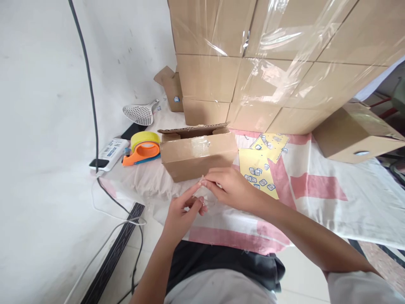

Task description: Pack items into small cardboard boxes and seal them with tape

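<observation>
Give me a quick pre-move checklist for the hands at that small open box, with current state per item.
1. Both hands in view: ok. Left hand and right hand meet in front of the small cardboard box.
2. Item pinched between the fingertips: cannot tell. Something small and pale is there, too small to identify.
3. Box open: ok. Its rear flap stands up; the inside is not visible.
4. Sticker sheets near the right hand: ok. They lie flat on the cloth right of the box.
5. Tape dispenser nearby: ok. It lies left of the box.
6. Wrapped carton stack: ok. It stands behind the box.
</observation>
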Motion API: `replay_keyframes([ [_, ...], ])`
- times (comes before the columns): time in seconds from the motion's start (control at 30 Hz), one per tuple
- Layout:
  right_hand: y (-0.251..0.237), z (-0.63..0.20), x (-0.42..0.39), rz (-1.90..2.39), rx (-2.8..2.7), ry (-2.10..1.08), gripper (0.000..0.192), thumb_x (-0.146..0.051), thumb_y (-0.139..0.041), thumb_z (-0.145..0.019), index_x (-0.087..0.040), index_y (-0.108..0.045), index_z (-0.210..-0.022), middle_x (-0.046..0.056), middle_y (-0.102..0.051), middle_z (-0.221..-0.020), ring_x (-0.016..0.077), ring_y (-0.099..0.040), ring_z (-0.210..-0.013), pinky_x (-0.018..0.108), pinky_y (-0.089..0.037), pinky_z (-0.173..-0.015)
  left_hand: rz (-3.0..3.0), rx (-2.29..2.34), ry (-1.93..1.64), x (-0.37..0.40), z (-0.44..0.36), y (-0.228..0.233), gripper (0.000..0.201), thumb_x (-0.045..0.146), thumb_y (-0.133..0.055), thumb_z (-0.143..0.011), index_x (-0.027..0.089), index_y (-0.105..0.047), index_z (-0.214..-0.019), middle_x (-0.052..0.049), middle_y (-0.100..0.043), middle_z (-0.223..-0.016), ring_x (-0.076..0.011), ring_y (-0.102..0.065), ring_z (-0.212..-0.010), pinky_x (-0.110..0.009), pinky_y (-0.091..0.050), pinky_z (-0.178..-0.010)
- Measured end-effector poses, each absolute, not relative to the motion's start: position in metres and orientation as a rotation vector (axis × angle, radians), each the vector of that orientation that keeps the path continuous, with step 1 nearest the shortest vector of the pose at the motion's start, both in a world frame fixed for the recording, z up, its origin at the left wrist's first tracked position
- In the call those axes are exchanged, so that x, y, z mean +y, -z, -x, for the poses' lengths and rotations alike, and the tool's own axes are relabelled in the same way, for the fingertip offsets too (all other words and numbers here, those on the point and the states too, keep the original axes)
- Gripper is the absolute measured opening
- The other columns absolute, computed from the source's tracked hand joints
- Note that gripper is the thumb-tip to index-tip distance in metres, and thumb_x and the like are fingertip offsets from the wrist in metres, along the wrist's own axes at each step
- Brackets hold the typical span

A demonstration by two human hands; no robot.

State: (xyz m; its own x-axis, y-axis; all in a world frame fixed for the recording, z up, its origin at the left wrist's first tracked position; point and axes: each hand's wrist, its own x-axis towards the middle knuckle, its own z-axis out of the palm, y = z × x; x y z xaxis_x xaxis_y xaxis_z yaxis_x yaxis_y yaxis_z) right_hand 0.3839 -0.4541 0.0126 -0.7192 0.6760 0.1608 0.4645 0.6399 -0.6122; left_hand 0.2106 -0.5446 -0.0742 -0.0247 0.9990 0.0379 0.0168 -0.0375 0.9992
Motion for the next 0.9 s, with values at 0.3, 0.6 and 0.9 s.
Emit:
replay_keyframes([
  [0.3, -0.015, -0.386, -0.479, 0.947, -2.229, -0.934, 0.033, -0.022, -0.046, -0.100, -0.019, -0.050, -0.067, -0.001, -0.052, -0.066, 0.0111, -0.048, -0.060, 0.027, -0.034, -0.059, -1.333, 1.443, -1.231, -0.559, -0.203, 0.045, 0.030, 0.035, -0.068, -0.091, 0.024, -0.077, -0.117, 0.001, -0.074, -0.066, -0.0130, -0.065, -0.054, -0.026, -0.055, -0.058],
  [0.6, -0.075, -0.418, -0.411, 1.087, -1.775, -0.868, 0.036, -0.030, -0.052, -0.094, -0.021, -0.048, -0.059, -0.005, -0.032, -0.055, 0.0101, -0.029, -0.052, 0.028, -0.024, -0.053, -1.194, 1.707, -1.717, -0.558, -0.186, 0.030, 0.019, 0.033, -0.074, -0.088, 0.021, -0.063, -0.097, -0.002, -0.078, -0.081, -0.0118, -0.059, -0.054, -0.026, -0.050, -0.057],
  [0.9, -0.110, -0.351, -0.365, 1.246, -2.207, -0.456, 0.041, -0.018, -0.057, -0.078, -0.022, -0.030, -0.048, -0.004, -0.028, -0.049, 0.0104, -0.026, -0.051, 0.032, -0.022, -0.052, -1.815, 1.942, -1.711, -0.481, -0.209, -0.018, 0.040, 0.034, -0.076, -0.083, 0.023, -0.065, -0.120, -0.003, -0.077, -0.107, -0.0213, -0.071, -0.099, -0.038, -0.050, -0.092],
])
